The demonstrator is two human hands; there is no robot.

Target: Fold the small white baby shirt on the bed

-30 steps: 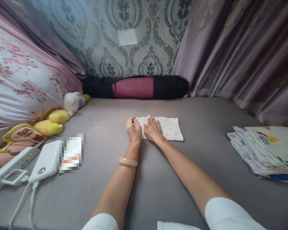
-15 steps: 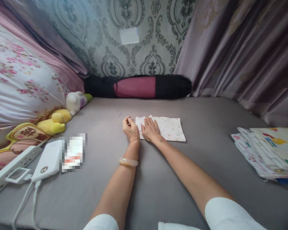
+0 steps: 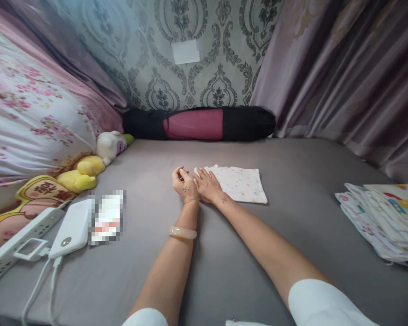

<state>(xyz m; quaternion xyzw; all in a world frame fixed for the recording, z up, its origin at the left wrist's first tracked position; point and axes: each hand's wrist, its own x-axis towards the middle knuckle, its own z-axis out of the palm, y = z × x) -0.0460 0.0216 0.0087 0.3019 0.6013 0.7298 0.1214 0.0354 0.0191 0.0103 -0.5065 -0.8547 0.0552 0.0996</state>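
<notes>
A folded white cloth (image 3: 243, 183) with a small pastel print lies flat on the grey sheet (image 3: 292, 217). My right hand (image 3: 208, 185) rests palm down on its left end, fingers stretched out and slightly spread, covering that corner. Just left of the cloth, my left hand (image 3: 185, 186) stands on its side with the fingers curled in and the thumb near them. I see nothing in it. The two hands almost touch at the wrists. A pale bangle (image 3: 182, 232) circles my left wrist.
At the right lies a stack of folded printed cloths (image 3: 384, 226). On the left are a power strip (image 3: 23, 244), a white power bank (image 3: 71, 228) with cables, and plush toys (image 3: 110, 147). A long black and pink bag (image 3: 193, 124) lies along the wall.
My right hand has slid left across the cloth to its left end, still flat. The left hand stays curled beside it. The view has shifted slightly.
</notes>
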